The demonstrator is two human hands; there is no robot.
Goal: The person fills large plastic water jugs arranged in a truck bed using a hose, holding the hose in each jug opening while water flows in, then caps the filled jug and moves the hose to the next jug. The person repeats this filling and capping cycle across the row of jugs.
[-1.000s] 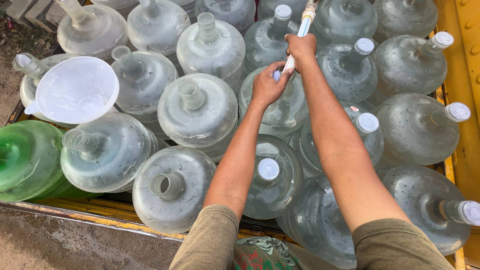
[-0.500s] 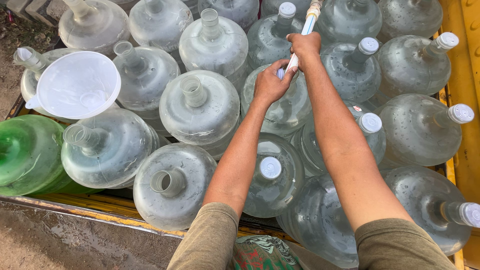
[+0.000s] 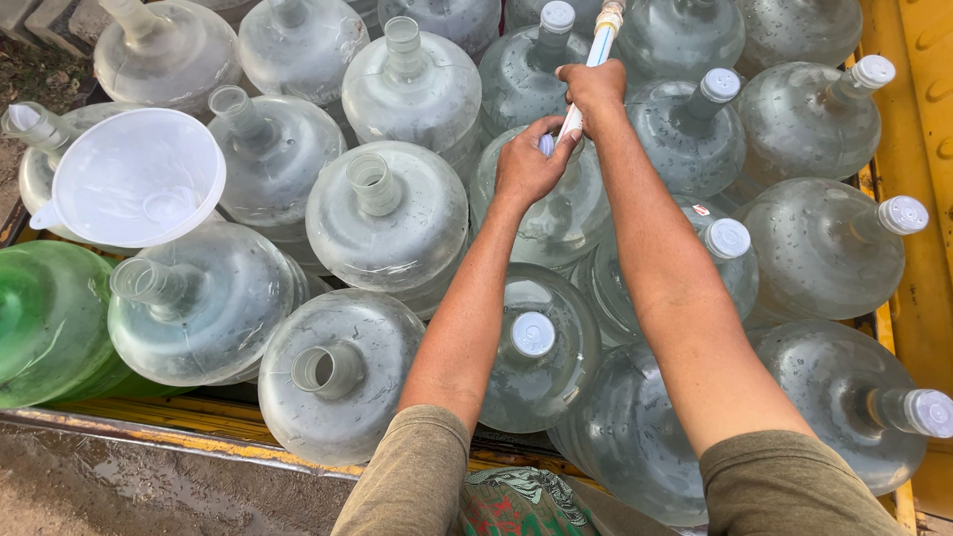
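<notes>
Hands: left hand [image 3: 526,164], right hand [image 3: 594,91] grip hose [image 3: 600,45] | jugs [image 3: 387,213] packed tight

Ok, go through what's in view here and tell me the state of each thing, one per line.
Left hand: closed around the lower end of the hose.
Right hand: gripping the hose higher up.
Hose: white and blue, held tilted over a jug.
Funnel: white, empty, resting on a jug.
Capped jug: sealed with a white cap.
Uncapped jug: neck open.
Green jug: lying at the left edge.
</notes>
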